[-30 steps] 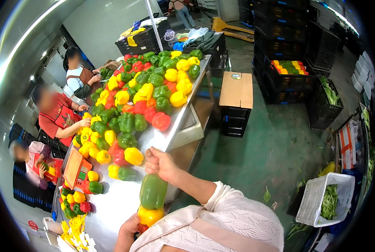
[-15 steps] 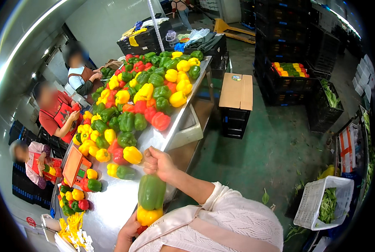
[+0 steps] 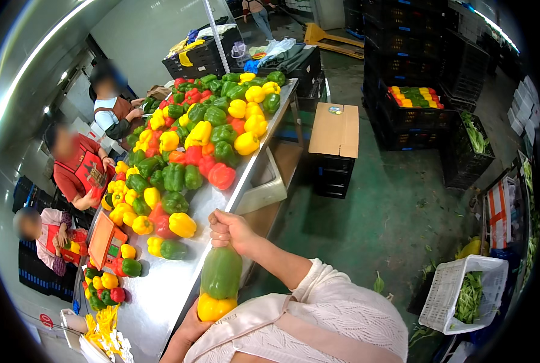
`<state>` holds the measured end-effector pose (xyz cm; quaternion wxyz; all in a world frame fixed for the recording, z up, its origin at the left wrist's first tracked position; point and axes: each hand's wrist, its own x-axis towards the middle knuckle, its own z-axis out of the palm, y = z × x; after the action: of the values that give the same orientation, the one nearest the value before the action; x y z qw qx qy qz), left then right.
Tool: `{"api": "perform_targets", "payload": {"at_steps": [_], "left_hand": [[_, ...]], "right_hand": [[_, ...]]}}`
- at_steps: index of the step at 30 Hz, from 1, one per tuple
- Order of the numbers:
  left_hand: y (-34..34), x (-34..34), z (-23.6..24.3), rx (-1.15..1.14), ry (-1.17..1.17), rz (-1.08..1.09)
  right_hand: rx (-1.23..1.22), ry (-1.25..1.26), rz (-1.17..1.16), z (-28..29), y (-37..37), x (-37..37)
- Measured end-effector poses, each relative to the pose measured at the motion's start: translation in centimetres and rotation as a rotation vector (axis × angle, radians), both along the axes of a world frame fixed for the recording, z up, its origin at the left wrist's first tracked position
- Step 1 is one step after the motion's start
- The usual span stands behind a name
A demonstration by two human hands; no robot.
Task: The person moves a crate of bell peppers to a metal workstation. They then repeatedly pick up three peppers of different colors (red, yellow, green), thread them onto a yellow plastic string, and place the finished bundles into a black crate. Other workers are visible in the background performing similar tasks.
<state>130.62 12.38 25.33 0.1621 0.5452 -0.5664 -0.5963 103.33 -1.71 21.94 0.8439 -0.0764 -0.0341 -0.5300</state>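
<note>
Close to my body I hold a clear plastic bag packed with bell peppers, a green pepper (image 3: 221, 273) above a yellow pepper (image 3: 215, 308). My right hand (image 3: 231, 231) is closed in a fist round the gathered neck of the bag. Low down, my left hand (image 3: 191, 323) cups the bag's lower end, its fingers partly hidden behind it. Beside the bag runs the metal table (image 3: 155, 293), heaped with green, red and yellow peppers (image 3: 173, 176). A green and a yellow pepper (image 3: 173, 249) lie together nearest my right hand.
An orange scale (image 3: 103, 239), bagged peppers (image 3: 105, 286) and yellow ties (image 3: 103, 325) are on the table's left. Several people work across it. Right stand a carton-topped crate (image 3: 333, 130), stacked black crates (image 3: 403, 60) and a white basket (image 3: 442, 302) of greens.
The table and its peppers have shifted slightly left in view. The red pepper visible at the bag's bottom is now hidden. Both hands keep their hold on the bag.
</note>
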Motion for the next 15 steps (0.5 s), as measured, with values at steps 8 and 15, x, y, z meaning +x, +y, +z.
{"api": "perform_targets", "payload": {"at_steps": [8, 15], "left_hand": [[-0.5, -1.8, 2.8, -0.030, -0.118, -0.062], [0.2, -2.0, 3.7, -0.253, -0.157, 0.031]], "right_hand": [[0.022, -0.021, -0.096, 2.3, 0.4, 0.0], [-0.031, -0.057, -0.119, 4.1, -1.0, 1.6]]}}
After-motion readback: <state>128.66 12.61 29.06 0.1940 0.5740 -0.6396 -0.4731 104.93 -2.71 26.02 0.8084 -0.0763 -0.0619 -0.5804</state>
